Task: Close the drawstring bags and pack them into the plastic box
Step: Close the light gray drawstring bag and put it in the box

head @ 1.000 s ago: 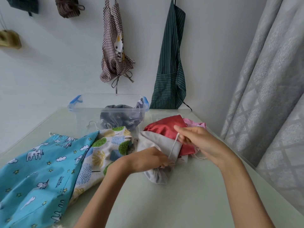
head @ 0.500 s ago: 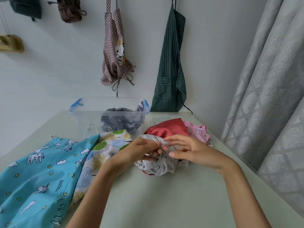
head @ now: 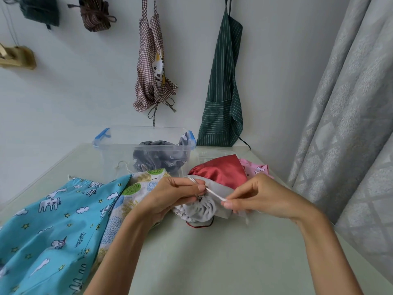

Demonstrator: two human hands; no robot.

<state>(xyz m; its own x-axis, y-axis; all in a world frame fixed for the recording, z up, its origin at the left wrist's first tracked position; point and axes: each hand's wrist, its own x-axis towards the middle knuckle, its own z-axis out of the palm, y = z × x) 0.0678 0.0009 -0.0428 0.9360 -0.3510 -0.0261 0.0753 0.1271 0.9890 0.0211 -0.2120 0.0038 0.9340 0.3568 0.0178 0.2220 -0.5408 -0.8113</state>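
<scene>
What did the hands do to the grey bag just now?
The left hand moved from the bag's bottom edge up to its gathered mouth and pinches there. The right hand still holds the white cord, now pulling it sideways to the right. The grey bag has bunched up tighter. The box, blue bag and red bag stayed put.
</scene>
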